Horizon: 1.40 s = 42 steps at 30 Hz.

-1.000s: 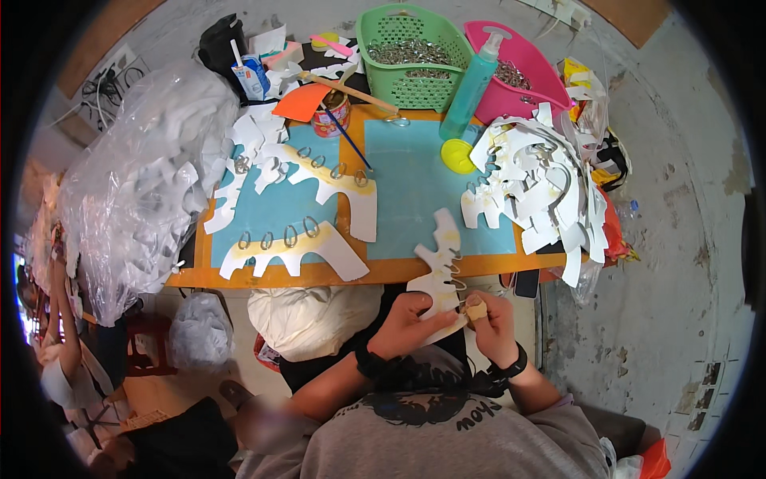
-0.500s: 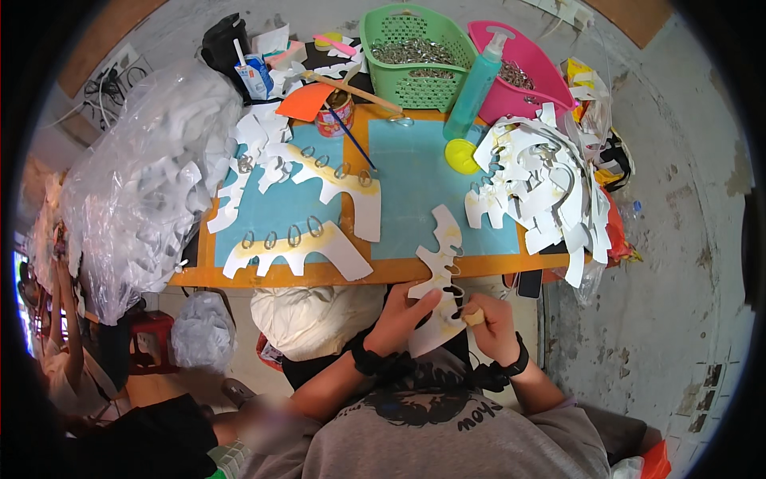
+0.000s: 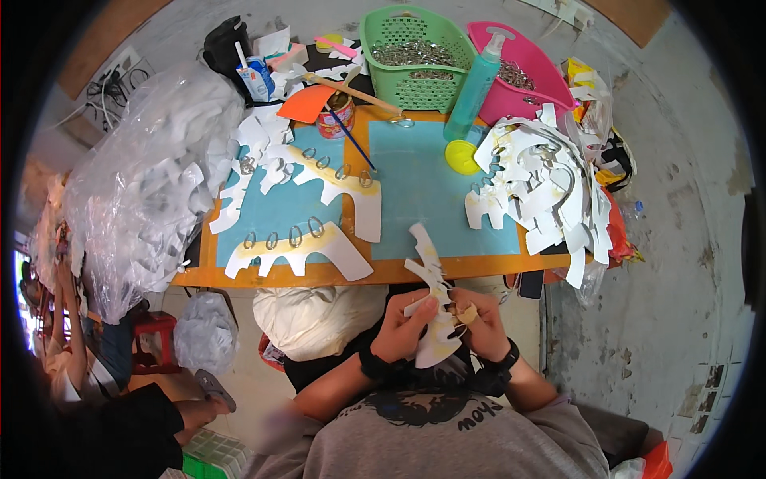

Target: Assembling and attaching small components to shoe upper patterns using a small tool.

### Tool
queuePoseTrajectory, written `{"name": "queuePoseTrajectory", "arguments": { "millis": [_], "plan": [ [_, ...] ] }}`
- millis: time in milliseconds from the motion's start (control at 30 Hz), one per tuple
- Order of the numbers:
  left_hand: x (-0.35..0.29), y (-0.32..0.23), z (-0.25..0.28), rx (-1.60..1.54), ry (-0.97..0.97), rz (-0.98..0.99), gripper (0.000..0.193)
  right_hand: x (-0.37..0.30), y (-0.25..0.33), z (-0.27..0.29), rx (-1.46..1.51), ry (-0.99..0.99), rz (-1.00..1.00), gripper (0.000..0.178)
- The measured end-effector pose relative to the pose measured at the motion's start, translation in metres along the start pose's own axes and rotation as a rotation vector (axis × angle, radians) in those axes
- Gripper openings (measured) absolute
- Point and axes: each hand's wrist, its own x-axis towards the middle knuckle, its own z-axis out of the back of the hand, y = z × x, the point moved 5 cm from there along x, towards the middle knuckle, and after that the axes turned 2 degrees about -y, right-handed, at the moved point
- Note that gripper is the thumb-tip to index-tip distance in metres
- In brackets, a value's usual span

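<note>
In the head view, the scalloped white strip (image 3: 437, 342) is held just past the near edge of the wooden table (image 3: 495, 265), in front of the person's chest. Its long axis runs away from the body, the far end leaning slightly left over the tabletop and the broad, plain end pointing back at the shirt. Narrow tabs jut to the left; the yellow-stained margin lies toward the right. The left hand (image 3: 401, 327) pinches it, thumb flat on the face. The right hand (image 3: 485, 331) is curled at the right margin, a tan wrap (image 3: 466, 313) around one digit; whether its fingers grip anything I cannot tell.

On the smooth blue mats, a similar arched strip (image 3: 299, 254) lies crosswise, tabs toward the person, oval metal rings standing along its far edge. Glossy rings fill a perforated green plastic basket (image 3: 415, 92).
</note>
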Motion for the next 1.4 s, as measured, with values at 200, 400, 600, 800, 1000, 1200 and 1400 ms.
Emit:
{"name": "queuePoseTrajectory", "arguments": {
  "millis": [200,400,600,800,1000,1200,1400],
  "plan": [
    [0.001,0.006,0.011,-0.092,0.029,-0.024,0.024,-0.004,-0.018,-0.001,0.289,-0.171,-0.242,0.012],
    [0.011,-0.012,-0.004,0.075,0.115,0.034,0.031,0.005,0.016,0.009,-0.332,-0.134,0.024,0.012],
    [0.005,-0.019,-0.005,0.15,0.195,-0.047,0.028,0.004,0.007,0.012,-0.164,-0.064,-0.124,0.012],
    [0.007,-0.01,-0.001,0.269,0.183,-0.077,0.027,-0.003,-0.019,0.001,0.544,-0.178,-0.474,0.011],
    [0.016,-0.014,0.015,0.054,0.187,-0.295,0.039,-0.002,-0.017,0.013,0.143,-0.133,-0.28,0.01],
    [0.015,-0.002,0.017,0.156,-0.034,-0.047,0.018,0.004,0.023,0.01,-0.578,0.015,0.213,0.007],
    [0.009,-0.015,0.009,0.225,-0.172,-0.151,0.02,0.004,0.007,0.029,-0.232,-0.11,-0.015,0.021]
  ]
}}
